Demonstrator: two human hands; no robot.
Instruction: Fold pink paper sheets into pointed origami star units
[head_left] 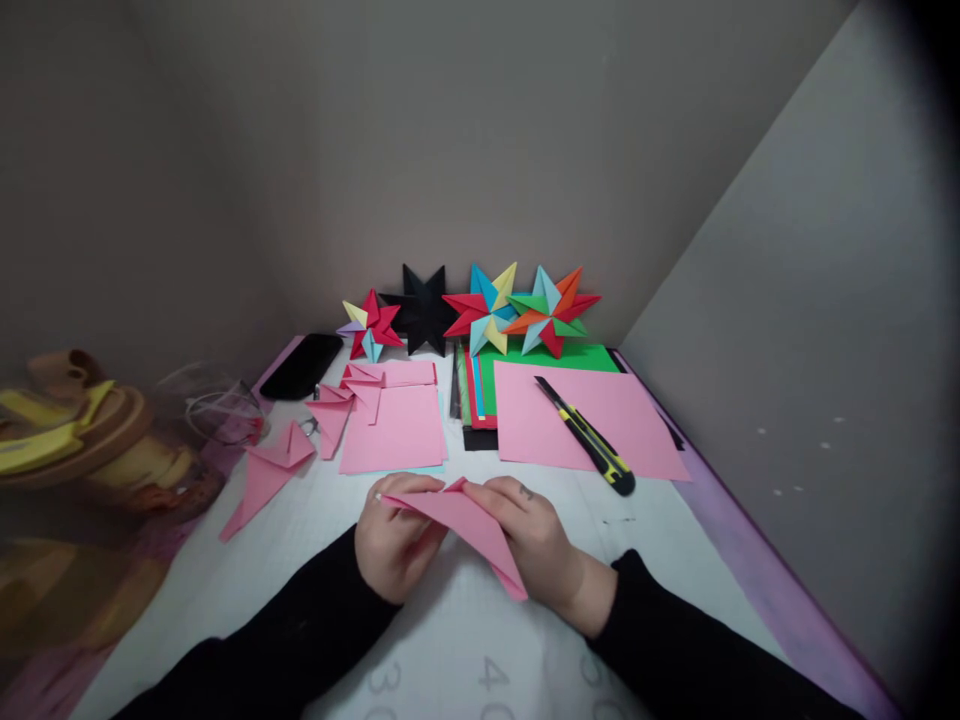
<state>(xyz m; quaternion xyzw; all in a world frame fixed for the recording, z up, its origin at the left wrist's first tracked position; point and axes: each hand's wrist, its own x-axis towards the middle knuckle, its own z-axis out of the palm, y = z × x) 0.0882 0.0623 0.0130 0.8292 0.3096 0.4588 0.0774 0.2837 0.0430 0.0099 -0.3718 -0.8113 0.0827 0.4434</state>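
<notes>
A folded pink sheet of paper [466, 522] is held between both hands above the table's near half, slanting down to the right. My left hand [396, 540] grips its left end, fingers curled under it. My right hand [534, 535] pinches the upper right edge with the thumb along the fold. Several folded pink paper pieces [279, 458] lie to the left, beyond my left hand. Just past my hands is a stack of pink paper squares [397, 430]. The underside of the held paper is hidden.
A black and yellow utility knife [589, 440] rests on a large pink sheet [517, 420] at the right. Paper stars [491, 305] lean on the back wall. A black phone [304, 366], glasses [225, 410] and a blurred brown and yellow object [97, 430] are at the left.
</notes>
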